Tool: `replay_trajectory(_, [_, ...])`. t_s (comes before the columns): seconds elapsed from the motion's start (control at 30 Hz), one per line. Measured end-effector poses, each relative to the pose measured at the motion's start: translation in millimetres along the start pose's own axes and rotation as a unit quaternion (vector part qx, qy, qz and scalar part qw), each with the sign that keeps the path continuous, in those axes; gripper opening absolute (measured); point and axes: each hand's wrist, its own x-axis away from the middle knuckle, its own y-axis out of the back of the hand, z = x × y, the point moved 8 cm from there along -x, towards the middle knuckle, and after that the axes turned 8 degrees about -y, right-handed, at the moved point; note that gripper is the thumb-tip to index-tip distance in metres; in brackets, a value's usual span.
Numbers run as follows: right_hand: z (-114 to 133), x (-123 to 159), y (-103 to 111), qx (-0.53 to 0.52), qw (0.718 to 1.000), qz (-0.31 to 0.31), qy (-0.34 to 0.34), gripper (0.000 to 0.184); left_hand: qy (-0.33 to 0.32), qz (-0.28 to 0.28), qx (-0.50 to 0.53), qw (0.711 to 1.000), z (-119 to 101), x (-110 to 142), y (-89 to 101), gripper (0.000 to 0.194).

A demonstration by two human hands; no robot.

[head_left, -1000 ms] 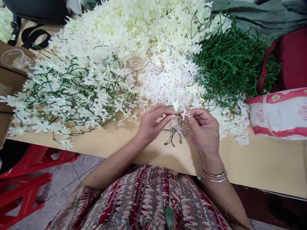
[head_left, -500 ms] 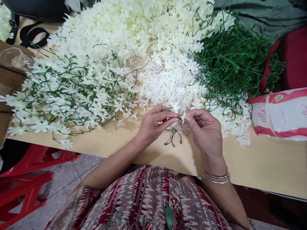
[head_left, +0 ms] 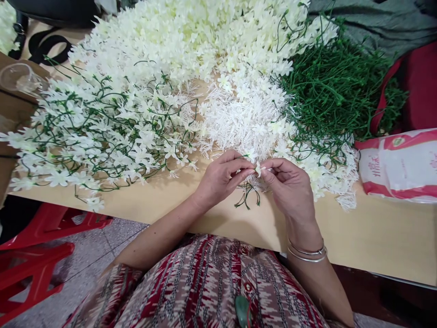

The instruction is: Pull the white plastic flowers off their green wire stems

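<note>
Fingertips meet at frame centre: your left hand (head_left: 218, 180) pinches a green stem (head_left: 246, 197) that dangles below, your right hand (head_left: 290, 189) pinches a small white flower (head_left: 258, 169) against it, just before the white flower heap (head_left: 246, 114) on the table (head_left: 375, 232).

Bright, even light from above washes the heaped cream flowers (head_left: 191, 41) nearly to glare at the top, leaves only soft shadows under the hands on the pale worktop (head_left: 375, 228), and the wide lens bends the edges, though everything stays sharp.
</note>
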Motion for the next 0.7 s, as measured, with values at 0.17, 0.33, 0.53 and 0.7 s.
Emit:
replay_trajectory(0.17, [-7,-2,-3,0.021,0.999,0.017,-0.041,0.008,0.019,0.025,0.004,0.999,6,2,-6.5,0.015])
replay_trajectory(0.33, [-9,-3,-5,0.024,0.999,0.014,-0.045,0.009,0.045,0.025,0.016,0.999,14,8,-11.7,0.016])
replay_trajectory(0.53, [-11,-3,-8,0.035,0.998,0.019,-0.054,0.007,0.046,0.029,0.005,0.999,16,11,-13.5,0.020])
replay_trajectory(0.7, [-9,-4,-8,0.058,0.997,0.023,-0.051,0.007,0.048,0.036,0.001,0.998,16,12,-13.9,0.019])
